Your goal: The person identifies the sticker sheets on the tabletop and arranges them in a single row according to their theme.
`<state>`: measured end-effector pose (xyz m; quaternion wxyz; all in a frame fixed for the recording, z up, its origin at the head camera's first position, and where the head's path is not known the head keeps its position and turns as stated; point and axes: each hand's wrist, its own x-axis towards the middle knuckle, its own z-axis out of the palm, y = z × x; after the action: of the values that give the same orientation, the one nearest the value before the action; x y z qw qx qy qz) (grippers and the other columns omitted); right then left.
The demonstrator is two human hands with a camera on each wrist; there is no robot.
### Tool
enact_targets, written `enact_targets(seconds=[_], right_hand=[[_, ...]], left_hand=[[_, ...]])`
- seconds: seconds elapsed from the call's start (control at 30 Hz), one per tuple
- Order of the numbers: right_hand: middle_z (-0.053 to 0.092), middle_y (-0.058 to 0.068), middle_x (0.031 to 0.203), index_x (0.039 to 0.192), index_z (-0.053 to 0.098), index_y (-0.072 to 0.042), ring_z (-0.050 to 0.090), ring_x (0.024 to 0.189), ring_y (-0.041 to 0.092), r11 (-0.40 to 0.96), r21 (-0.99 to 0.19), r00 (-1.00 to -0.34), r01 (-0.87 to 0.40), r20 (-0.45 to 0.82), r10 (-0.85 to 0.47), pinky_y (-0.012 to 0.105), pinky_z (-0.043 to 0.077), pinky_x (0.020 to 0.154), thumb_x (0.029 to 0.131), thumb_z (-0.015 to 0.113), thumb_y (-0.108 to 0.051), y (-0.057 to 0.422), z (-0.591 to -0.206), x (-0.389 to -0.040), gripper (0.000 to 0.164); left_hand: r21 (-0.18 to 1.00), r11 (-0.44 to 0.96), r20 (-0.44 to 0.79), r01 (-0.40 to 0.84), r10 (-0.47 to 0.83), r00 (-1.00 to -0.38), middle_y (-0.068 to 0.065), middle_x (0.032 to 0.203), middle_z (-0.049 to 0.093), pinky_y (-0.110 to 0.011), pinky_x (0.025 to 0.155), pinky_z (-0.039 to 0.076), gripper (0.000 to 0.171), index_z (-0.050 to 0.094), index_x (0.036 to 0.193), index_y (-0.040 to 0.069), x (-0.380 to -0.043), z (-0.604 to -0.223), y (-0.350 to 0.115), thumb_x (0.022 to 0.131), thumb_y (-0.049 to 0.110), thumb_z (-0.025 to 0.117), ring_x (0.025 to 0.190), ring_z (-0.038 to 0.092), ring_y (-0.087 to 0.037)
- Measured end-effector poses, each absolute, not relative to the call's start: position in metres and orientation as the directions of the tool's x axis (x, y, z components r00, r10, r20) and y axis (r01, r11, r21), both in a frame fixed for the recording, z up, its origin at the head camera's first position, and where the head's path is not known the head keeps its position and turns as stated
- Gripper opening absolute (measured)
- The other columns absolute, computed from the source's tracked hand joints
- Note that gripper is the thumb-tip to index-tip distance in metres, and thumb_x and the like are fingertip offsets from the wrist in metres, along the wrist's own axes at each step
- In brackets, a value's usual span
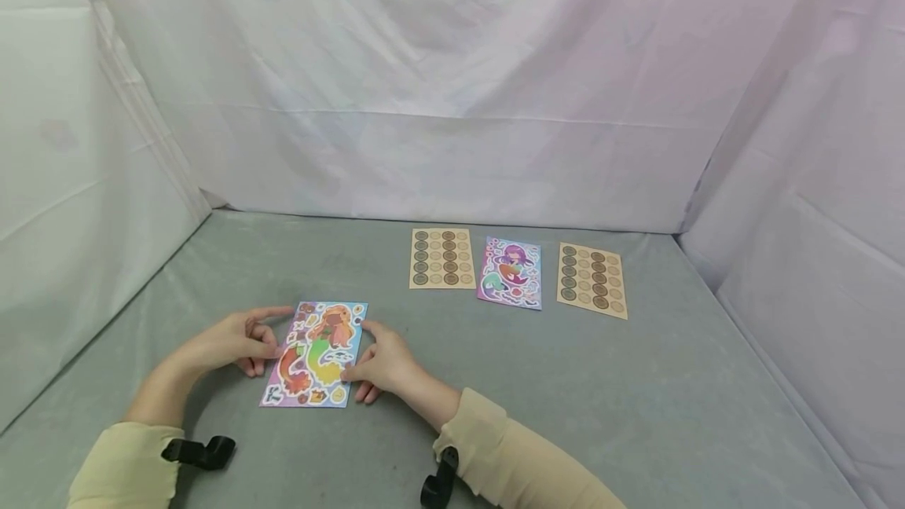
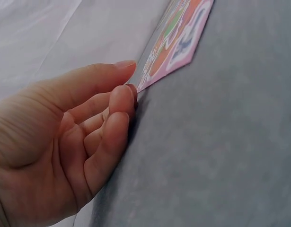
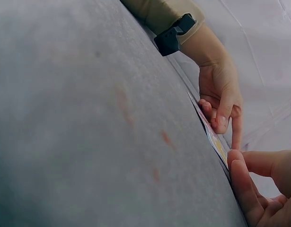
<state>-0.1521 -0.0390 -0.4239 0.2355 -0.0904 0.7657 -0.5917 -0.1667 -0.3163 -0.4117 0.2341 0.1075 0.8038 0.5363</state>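
A colourful mermaid sticker sheet (image 1: 318, 356) lies at the left front of the grey table, between both hands. My left hand (image 1: 236, 344) holds its left edge, thumb at the margin and index finger stretched toward the far corner. In the left wrist view the thumb and fingertips of the left hand (image 2: 83, 127) meet right at the edge of the sticker sheet (image 2: 176, 45). At the opposite side my right hand (image 1: 387, 364) pinches the right edge, thumb over the printed face. The right wrist view shows the sticker sheet (image 3: 214, 141) nearly edge-on, close over the table.
Farther back lie a tan sheet of round stickers (image 1: 442, 259), a smaller purple-haired mermaid sticker sheet (image 1: 511, 273) and another tan sheet (image 1: 592, 280), side by side. Pale cloth (image 1: 452, 140) hangs behind and along both sides of the grey tabletop (image 1: 566, 399).
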Motion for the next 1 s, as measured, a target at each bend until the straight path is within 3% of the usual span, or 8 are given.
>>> enact_targets(seconds=[0.5,1.0], right_hand=[[0.065,0.009,0.065,0.148,0.029,-0.002,0.057,0.041,0.015,0.271,-0.950,-0.860,0.154,-0.263,-0.436,0.033,0.052,0.041,0.078,0.076,0.002,-0.0375,-0.4227,-0.1529,0.085],[0.065,0.010,0.066,0.148,0.029,-0.002,0.057,0.042,0.015,0.274,-0.948,-0.849,0.160,-0.274,-0.452,0.032,0.052,0.042,0.079,0.076,0.001,-0.0350,-0.4200,-0.1524,0.083]], left_hand=[[0.870,0.487,-0.278,-0.080,0.348,-0.895,-0.011,0.069,0.060,-0.030,0.043,0.050,0.078,0.026,0.145,-0.010,-0.1657,-0.4083,-0.3083,0.086,0.015,0.071,0.047,0.055,-0.014],[0.878,0.471,-0.277,-0.084,0.358,-0.892,-0.011,0.067,0.059,-0.029,0.042,0.049,0.077,0.026,0.145,-0.009,-0.1653,-0.4076,-0.3083,0.087,0.015,0.070,0.047,0.054,-0.014]])
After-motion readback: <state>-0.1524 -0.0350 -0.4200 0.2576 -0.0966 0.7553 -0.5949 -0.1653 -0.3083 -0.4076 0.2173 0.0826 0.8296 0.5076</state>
